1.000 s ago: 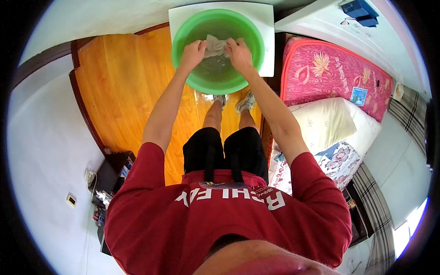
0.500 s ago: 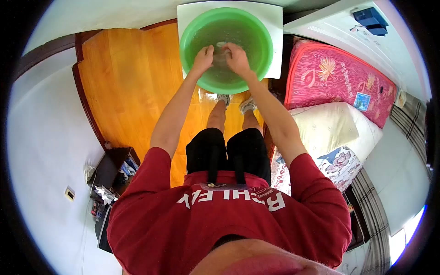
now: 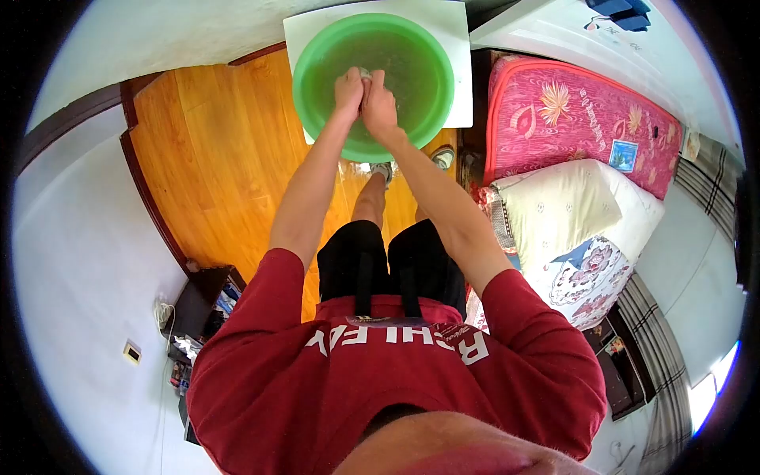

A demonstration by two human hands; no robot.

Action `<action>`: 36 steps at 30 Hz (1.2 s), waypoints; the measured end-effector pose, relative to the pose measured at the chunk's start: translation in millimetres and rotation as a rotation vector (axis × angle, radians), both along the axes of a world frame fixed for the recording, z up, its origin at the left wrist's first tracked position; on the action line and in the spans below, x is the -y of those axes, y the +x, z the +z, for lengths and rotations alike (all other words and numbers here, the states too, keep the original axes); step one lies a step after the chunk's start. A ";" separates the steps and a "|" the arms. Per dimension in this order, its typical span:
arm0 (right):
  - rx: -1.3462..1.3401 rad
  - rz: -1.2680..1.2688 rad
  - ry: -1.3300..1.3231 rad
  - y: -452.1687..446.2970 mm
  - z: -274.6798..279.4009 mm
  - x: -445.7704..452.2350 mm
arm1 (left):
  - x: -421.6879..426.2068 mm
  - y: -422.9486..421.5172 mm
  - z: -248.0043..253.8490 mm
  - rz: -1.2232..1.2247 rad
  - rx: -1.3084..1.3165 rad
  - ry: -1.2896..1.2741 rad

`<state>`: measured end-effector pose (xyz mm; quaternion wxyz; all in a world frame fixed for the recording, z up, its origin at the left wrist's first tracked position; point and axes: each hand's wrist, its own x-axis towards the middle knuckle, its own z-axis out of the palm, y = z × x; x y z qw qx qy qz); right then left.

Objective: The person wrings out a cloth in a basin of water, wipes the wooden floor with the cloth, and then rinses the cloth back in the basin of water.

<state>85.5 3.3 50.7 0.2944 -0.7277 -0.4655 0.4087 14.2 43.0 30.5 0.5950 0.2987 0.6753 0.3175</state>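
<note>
Both hands meet over the left part of a green basin holding murky water. My left hand is closed, pressed against the other one. Fingers curled, my right hand grips the same small bundle. A bit of pale cloth shows between the fingertips; the rest of it is hidden inside the hands. The basin rests on a white square top.
Wooden floor lies left of the basin. To the right are a pink mattress, a pale pillow and floral bedding. A dark shelf stands at the lower left. My feet are beneath the basin.
My hands have come together and closed around the cloth, which was spread between them a second ago and mostly underwater half a second ago. My right foot has shifted outward.
</note>
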 end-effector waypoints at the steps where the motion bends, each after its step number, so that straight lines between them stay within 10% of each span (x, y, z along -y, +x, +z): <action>1: 0.035 0.077 -0.068 4.2 2.3 -1.8 | -1.2 -0.8 -4.4 -0.016 0.023 -0.016; 16: 0.673 0.393 0.121 64.0 -27.4 4.6 | 3.9 -47.9 -0.8 -0.499 -0.552 0.328; 23: 0.563 0.593 0.079 58.3 -62.6 17.3 | 20.8 -42.4 -31.3 -0.453 -0.340 0.012; 31: -0.341 0.001 0.062 37.1 -21.8 7.8 | 16.0 -13.8 -18.8 -0.025 0.149 -0.256; 36: 0.241 -0.028 0.301 8.8 -40.0 10.6 | 15.5 -3.3 -35.4 -0.054 -0.058 0.067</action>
